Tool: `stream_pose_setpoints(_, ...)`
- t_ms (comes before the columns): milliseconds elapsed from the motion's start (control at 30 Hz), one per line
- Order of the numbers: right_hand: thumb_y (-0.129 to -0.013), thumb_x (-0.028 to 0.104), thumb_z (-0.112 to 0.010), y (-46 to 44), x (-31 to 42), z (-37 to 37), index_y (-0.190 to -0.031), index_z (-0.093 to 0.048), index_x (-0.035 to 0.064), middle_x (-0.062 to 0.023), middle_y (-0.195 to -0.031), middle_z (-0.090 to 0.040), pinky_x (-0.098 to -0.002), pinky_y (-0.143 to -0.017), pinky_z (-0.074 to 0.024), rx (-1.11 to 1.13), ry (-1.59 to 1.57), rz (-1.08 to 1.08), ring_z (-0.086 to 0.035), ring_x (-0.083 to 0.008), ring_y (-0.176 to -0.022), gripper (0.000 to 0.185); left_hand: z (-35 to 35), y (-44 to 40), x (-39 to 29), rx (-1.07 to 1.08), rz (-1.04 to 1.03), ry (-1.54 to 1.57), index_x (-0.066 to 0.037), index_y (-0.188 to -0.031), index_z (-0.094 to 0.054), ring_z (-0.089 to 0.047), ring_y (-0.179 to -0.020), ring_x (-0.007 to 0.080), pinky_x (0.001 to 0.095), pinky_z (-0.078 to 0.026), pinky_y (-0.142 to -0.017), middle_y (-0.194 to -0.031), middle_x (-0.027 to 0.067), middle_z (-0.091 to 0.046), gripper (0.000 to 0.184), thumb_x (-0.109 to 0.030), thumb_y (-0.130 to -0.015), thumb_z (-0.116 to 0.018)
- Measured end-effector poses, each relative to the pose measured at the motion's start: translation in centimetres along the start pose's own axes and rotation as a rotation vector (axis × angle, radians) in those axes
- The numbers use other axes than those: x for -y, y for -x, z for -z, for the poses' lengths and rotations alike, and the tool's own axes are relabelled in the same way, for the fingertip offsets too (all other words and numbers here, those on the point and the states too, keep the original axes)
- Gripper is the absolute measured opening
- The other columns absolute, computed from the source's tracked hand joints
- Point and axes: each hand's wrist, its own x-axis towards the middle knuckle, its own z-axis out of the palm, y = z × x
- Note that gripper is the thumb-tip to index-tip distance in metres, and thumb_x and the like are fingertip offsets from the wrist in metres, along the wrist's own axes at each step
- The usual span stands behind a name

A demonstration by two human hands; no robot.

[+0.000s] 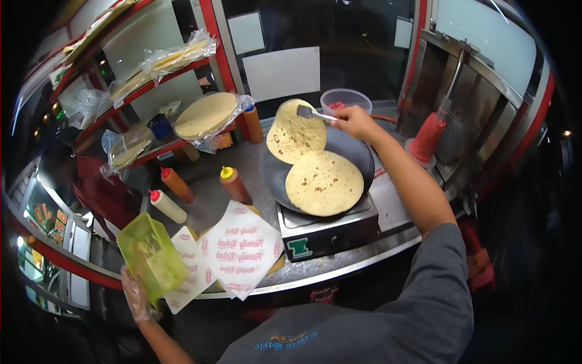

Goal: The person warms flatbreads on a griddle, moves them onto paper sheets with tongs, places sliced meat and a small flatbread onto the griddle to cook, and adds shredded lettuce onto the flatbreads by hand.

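My right hand (pixel 354 123) is closed on the handle of a metal spatula (pixel 308 113), whose blade lies against the upper flatbread (pixel 296 134). A second flatbread (pixel 325 183) lies in front of it on the dark round pan (pixel 276 176), and their edges meet. My left hand (pixel 136 297), in a clear plastic glove, holds the green plastic container (pixel 151 256) tilted at the counter's front left edge. Some pale food is inside it. Printed wrapping papers (pixel 242 249) lie just right of the container.
Sauce bottles (pixel 235 185) stand left of the pan. Bagged flatbreads (pixel 207 115) fill the left shelves. Behind the pan sits a clear bowl (pixel 345 100) of red food. A meat spit (pixel 427 138) stands at right. Another person in dark red (pixel 100 188) is at far left.
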Motion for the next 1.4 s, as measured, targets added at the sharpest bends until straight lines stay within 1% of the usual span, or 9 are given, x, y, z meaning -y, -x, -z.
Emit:
stream_pose_setpoints(133,-0.098,0.025,-0.076,1.2,4.1,5.8,-0.127,-0.073,0.0008,-0.0057,-0.088,-0.072,-0.0331,-0.059,-0.0491,0.093,0.028,0.409,-0.064,-0.0134,-0.073,0.038,-3.6,10.8,-5.2,0.102,0.229,-0.016,-0.001,-0.116,-0.052,-0.052,-0.092,0.0163,0.0320,-0.047,-0.086,-0.102,0.0053,-0.054,0.022,-0.020,-0.107,-0.061)
stream_pose_setpoints(433,-0.097,0.031,-0.078,2.6,-4.6,6.5,-0.107,-0.076,0.0073,-0.0054,-0.075,-0.069,-0.0258,-0.042,-0.0395,0.344,-0.284,-0.606,-0.051,-0.0090,-0.046,0.026,-9.5,18.1,-10.5,0.198,0.233,0.214,0.001,-0.126,-0.051,-0.057,-0.110,0.0158,0.0299,-0.047,-0.094,-0.117,0.0072,-0.059,0.027,-0.001,-0.101,-0.063)
stream_pose_setpoints(633,-0.095,0.034,-0.078,-0.6,-7.5,1.9,-0.095,-0.079,-0.0001,-0.0142,-0.080,-0.074,-0.0368,-0.052,-0.0505,0.049,-0.042,-0.262,-0.067,-0.0229,-0.056,0.034,-11.7,15.8,-12.9,0.302,0.125,0.159,0.002,-0.123,-0.050,-0.057,-0.108,0.0171,0.0328,-0.048,-0.096,-0.114,0.0097,-0.059,0.027,0.002,-0.098,-0.061)
stream_pose_setpoints(800,-0.096,0.051,-0.068,6.2,-8.2,3.3,-0.116,-0.074,-0.0035,-0.0304,-0.113,-0.074,-0.0512,-0.094,-0.0537,-0.366,0.412,-0.197,-0.070,-0.0460,-0.112,0.059,-11.6,17.7,-12.9,0.326,0.195,0.329,-0.002,-0.112,-0.051,-0.056,-0.102,0.0143,0.0305,-0.047,-0.093,-0.111,0.0071,-0.058,0.018,0.000,-0.096,-0.060)
stream_pose_setpoints(1000,-0.088,0.033,-0.080,25.1,-11.9,0.8,-0.112,-0.074,-0.0014,-0.0297,-0.105,-0.074,-0.0535,-0.090,-0.0552,-0.356,0.519,-0.244,-0.071,-0.0490,-0.100,0.043,-8.6,20.0,-12.2,0.221,0.195,0.280,0.002,-0.120,-0.055,-0.061,-0.099,0.0158,0.0318,-0.050,-0.090,-0.108,0.0077,-0.061,0.024,-0.002,-0.096,-0.059)
stream_pose_setpoints(1133,-0.090,0.035,-0.079,29.2,-10.0,-3.2,-0.123,-0.072,-0.0014,-0.0256,-0.116,-0.069,-0.0511,-0.103,-0.0496,-0.251,0.732,-0.349,-0.062,-0.0461,-0.116,0.050,-7.8,16.9,-12.0,0.316,0.166,0.253,0.004,-0.123,-0.055,-0.064,-0.104,0.0197,0.0343,-0.052,-0.092,-0.112,0.0114,-0.064,0.028,-0.002,-0.096,-0.060)
stream_pose_setpoints(1233,-0.094,0.027,-0.076,30.0,-6.2,-5.8,-0.122,-0.072,0.0001,-0.0226,-0.115,-0.066,-0.0498,-0.101,-0.0480,-0.637,0.826,-0.169,-0.060,-0.0424,-0.115,0.039,-9.5,14.1,-10.3,0.345,0.086,0.327,0.004,-0.123,-0.055,-0.064,-0.105,0.0188,0.0337,-0.052,-0.093,-0.116,0.0126,-0.066,0.028,-0.001,-0.096,-0.061)
stream_pose_setpoints(1333,-0.095,0.017,-0.074,33.7,0.8,-7.7,-0.110,-0.072,0.0007,-0.0207,-0.107,-0.068,-0.0477,-0.090,-0.0513,-0.752,0.377,0.048,-0.064,-0.0394,-0.103,0.023,-11.8,12.5,-9.2,0.294,0.153,0.483,0.003,-0.123,-0.056,-0.064,-0.105,0.0167,0.0331,-0.052,-0.094,-0.117,0.0113,-0.066,0.028,-0.001,-0.096,-0.061)
stream_pose_setpoints(1400,-0.095,0.011,-0.072,38.8,3.6,-10.0,-0.100,-0.071,0.0012,-0.0180,-0.096,-0.069,-0.0437,-0.078,-0.0535,-0.364,0.072,-0.021,-0.067,-0.0362,-0.088,0.011,-13.2,12.2,-8.2,0.253,0.246,0.575,0.002,-0.123,-0.056,-0.063,-0.105,0.0153,0.0326,-0.052,-0.094,-0.116,0.0100,-0.067,0.028,-0.002,-0.096,-0.061)
